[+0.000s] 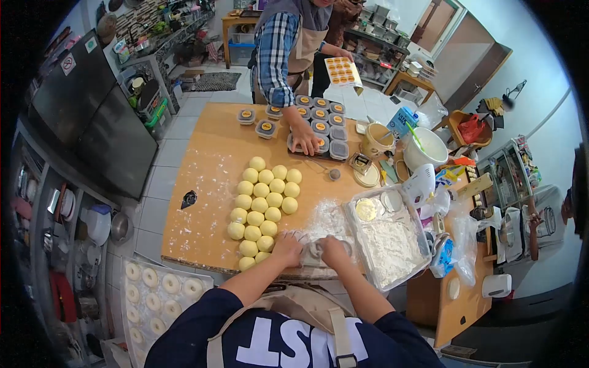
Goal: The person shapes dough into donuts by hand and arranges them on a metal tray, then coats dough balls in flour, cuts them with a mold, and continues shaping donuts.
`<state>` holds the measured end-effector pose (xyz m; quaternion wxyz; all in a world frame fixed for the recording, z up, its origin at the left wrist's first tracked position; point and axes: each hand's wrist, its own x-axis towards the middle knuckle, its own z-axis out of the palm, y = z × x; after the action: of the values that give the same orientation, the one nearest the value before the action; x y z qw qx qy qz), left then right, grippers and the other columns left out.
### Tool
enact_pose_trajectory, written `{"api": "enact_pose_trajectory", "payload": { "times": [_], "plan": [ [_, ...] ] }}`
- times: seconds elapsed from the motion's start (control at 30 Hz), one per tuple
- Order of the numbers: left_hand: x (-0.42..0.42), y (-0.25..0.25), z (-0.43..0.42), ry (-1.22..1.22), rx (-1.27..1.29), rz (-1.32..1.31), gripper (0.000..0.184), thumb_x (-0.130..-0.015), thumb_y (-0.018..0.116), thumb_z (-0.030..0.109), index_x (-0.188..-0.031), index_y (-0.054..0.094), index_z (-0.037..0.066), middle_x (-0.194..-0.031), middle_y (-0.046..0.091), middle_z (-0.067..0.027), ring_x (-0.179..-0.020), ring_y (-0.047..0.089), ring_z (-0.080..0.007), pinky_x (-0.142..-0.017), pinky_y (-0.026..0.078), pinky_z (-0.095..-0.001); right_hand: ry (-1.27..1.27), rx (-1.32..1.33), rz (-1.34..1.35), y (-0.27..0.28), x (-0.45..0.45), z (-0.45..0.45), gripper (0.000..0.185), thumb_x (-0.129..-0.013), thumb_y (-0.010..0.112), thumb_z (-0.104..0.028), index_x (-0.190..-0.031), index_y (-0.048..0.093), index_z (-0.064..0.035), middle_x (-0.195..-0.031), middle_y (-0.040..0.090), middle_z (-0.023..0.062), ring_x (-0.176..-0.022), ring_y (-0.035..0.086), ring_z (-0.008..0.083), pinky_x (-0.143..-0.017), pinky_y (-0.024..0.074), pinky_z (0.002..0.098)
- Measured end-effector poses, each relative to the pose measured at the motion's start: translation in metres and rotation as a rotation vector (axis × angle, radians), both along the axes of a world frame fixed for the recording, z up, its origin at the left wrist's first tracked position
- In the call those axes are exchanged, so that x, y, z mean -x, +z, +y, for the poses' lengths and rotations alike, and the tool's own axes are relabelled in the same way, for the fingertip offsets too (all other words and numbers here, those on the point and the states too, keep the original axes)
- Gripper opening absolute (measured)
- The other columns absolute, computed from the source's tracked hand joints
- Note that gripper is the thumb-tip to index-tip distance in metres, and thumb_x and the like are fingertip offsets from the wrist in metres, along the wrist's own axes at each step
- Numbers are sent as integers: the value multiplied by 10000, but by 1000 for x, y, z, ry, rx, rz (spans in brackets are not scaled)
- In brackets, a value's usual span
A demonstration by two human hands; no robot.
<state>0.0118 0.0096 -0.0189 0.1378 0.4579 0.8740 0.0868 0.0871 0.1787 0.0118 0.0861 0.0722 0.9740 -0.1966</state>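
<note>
Flour [331, 218] dusts the wooden table [211, 147] at the lower middle of the frame, where both hands work close to its near edge. Between them lies a pale, flattened item [313, 253], partly covered, so its exact shape is unclear. The left hand [288, 248] comes in from the left with its fingers loosely spread at the item's side; the right hand [334, 253] is on the other side with its fingers curled in, and I cannot tell whether they grip it. Just left of the hands, smooth yellow dough balls [260, 203] sit in a close cluster. To the right, a clear tub [424, 257] holds flour and pale discs [366, 209]. At upper middle, another person's hand [304, 136] touches small lidded containers [319, 114]. At lower left, ring-shaped dough pieces [171, 283] lie on a lined tray [184, 296].
</note>
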Motion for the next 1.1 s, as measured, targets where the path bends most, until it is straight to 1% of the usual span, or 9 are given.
{"api": "enact_pose_trajectory", "payload": {
  "times": [0.07, 0.17, 0.3, 0.43, 0.53, 0.8, 0.9, 1.07, 1.1],
  "plan": [
    [2, 9, 1, 1, 20, -20, 894, -589, 793, 440, -1338, 426, 117, -1255, 512, -166, -1228, 431, -297, -1060, 274, -475, -75, 94, 133, 6, -1, 13, 245, -688, 524, 30, -889, 641, -49, -902, 582, 217, -886, 577, 376, -756, 478, 444],
    [0, 0, 1, -3, 63, -33, 875, -590, 793, 440, -1326, 441, 122, -1233, 525, -154, -1214, 442, -289, -1054, 283, -464, -89, 18, 86, 16, -1, 15, 252, -694, 528, 23, -895, 655, -60, -901, 587, 215, -890, 575, 375, -755, 475, 444],
    [-1, -5, 2, 20, 33, -6, 855, -589, 799, 415, -1314, 452, 123, -1228, 524, -136, -1218, 436, -290, -1054, 285, -455, 3, -54, -34, 19, -2, -4, 254, -689, 514, 25, -900, 644, -33, -915, 574, 211, -882, 582, 377, -759, 479, 458],
    [0, 20, 0, 0, 28, -77, 867, -584, 807, 390, -1321, 440, 120, -1260, 500, -125, -1231, 422, -297, -1062, 277, -455, 17, -48, -60, 17, -1, -12, 148, -733, 535, 6, -844, 614, -50, -953, 552, 193, -941, 575, 356, -770, 491, 446],
    [1, 22, -1, 4, 26, -77, 880, -584, 808, 381, -1333, 426, 121, -1276, 488, -124, -1238, 414, -299, -1069, 269, -460, 62, -66, -81, 14, 1, -14, 195, -696, 528, 24, -861, 617, -33, -930, 552, 199, -913, 577, 360, -757, 486, 454],
    [2, 20, 1, 27, 35, -121, 889, -580, 814, 357, -1342, 424, 118, -1311, 462, -109, -1266, 389, -289, -1079, 255, -471, 17, -58, -16, 4, -6, -20, 200, -695, 539, 30, -858, 623, -51, -908, 549, 196, -874, 581, 368, -735, 487, 451],
    [1, 22, -1, 26, -1, -84, 881, -584, 813, 354, -1341, 429, 119, -1299, 474, -94, -1263, 393, -278, -1080, 255, -464, 14, -55, -14, 3, -5, -20, 188, -693, 547, 18, -849, 627, -48, -893, 552, 200, -856, 580, 369, -731, 484, 450],
    [0, 22, -2, 36, -11, -57, 851, -583, 813, 353, -1318, 453, 119, -1288, 481, -87, -1250, 405, -265, -1074, 257, -460, 73, -12, 38, -10, 2, 1, 163, -682, 552, 3, -824, 626, -32, -852, 581, 198, -842, 578, 371, -738, 477, 455],
    [1, 21, -2, 38, -23, -58, 847, -581, 813, 353, -1314, 458, 119, -1287, 482, -87, -1247, 407, -265, -1072, 257, -461, 29, -8, 67, -9, 3, 6, 167, -681, 551, 3, -825, 627, -31, -847, 585, 196, -843, 578, 371, -742, 476, 456]
  ]
}}
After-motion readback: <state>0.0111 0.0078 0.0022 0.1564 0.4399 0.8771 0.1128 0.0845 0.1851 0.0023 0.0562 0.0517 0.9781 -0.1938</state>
